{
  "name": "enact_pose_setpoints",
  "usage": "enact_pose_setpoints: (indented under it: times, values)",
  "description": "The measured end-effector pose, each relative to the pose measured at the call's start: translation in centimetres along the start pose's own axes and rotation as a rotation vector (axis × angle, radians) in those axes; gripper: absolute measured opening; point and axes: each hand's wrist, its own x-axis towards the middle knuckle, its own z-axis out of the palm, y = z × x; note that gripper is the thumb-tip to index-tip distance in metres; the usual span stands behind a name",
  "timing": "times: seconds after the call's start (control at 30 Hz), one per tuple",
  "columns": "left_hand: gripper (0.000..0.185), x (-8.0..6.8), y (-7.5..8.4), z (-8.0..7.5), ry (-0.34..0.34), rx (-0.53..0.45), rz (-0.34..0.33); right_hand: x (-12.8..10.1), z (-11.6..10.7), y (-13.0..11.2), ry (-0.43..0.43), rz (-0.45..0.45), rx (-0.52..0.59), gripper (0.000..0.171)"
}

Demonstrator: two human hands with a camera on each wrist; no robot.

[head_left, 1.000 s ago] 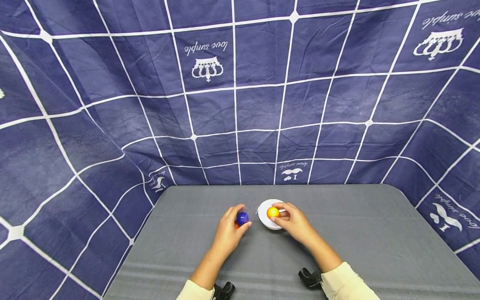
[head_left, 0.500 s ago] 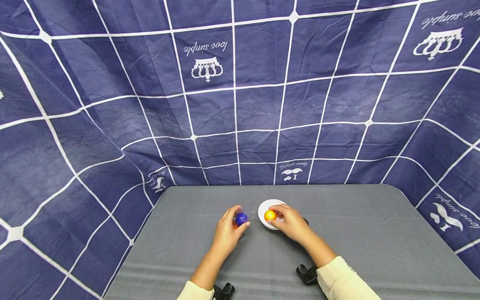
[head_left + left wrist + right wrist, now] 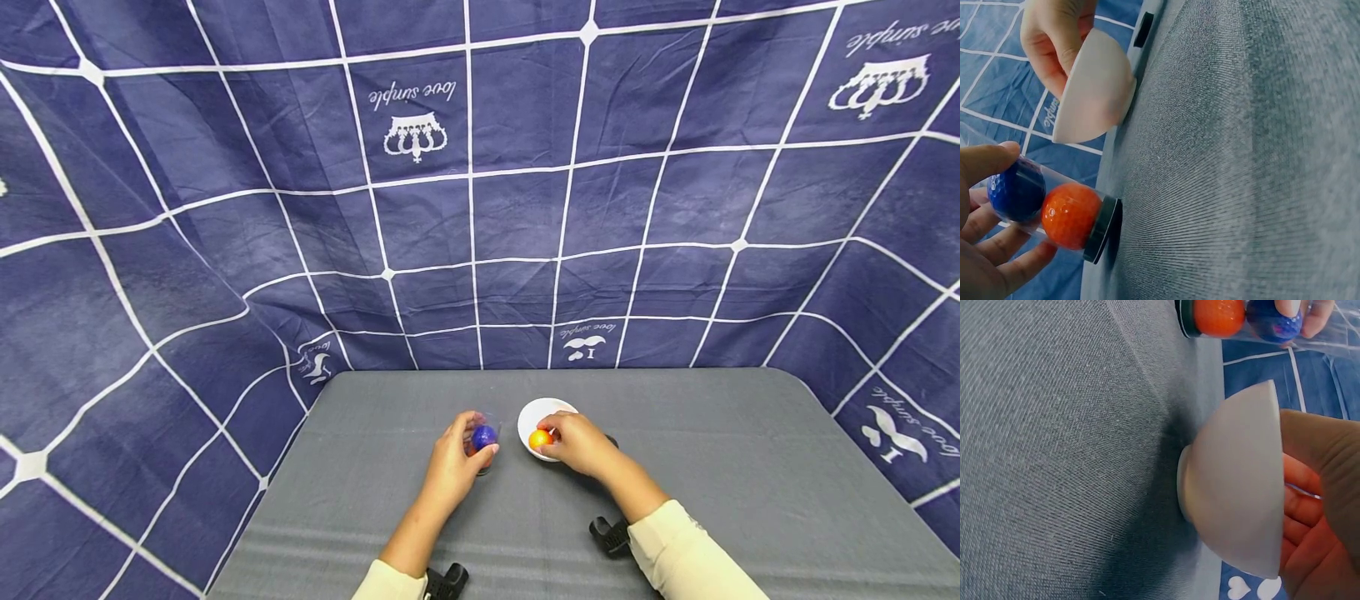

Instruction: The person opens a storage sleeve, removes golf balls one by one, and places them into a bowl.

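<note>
Upright on the table, a clear plastic tube (image 3: 1335, 347) with a dark base (image 3: 1102, 230) holds an orange ball (image 3: 1071, 215) at the bottom and a dimpled blue ball (image 3: 1016, 192) above it. My left hand (image 3: 448, 468) grips this tube at the height of the blue ball, thumb on the near side. To its right stands a white bowl (image 3: 531, 414). My right hand (image 3: 587, 450) reaches over the bowl's rim and pinches a yellow-orange ball (image 3: 539, 439) low inside it. Both wrist views show the bowl from outside, so its wall hides that ball and the fingertips there.
A grey cloth-covered table (image 3: 720, 467) lies beneath everything. Blue curtain (image 3: 525, 208) with white grid lines hangs behind and at both sides. Black wrist mounts (image 3: 609, 536) stick out near both sleeves.
My right hand has lowered the yellow-orange ball from over the bowl to deep inside it, slightly left and nearer me. My left hand stays nearly still on the tube.
</note>
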Motion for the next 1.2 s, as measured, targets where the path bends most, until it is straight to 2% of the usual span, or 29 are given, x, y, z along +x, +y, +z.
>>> enact_pose_setpoints:
  times: [0.13,0.7,0.93,1.2]
  values:
    - [0.047,0.02,0.04,-0.06,-0.001,-0.005,0.001,0.14,0.16,0.09,-0.037,0.002,-0.022,0.031]
    - [0.048,-0.02,0.1,-0.16,-0.011,0.034,-0.006,0.38,0.15,-0.14,-0.033,0.004,-0.046,0.036]
    - [0.051,0.15,-0.17,0.1,-0.02,0.036,0.014,0.34,-0.17,0.07,-0.023,0.038,0.037,0.036]
    - [0.055,0.49,-0.27,0.18,-0.032,0.014,0.026,-0.07,-0.57,0.32,0.04,0.047,0.158,0.034]
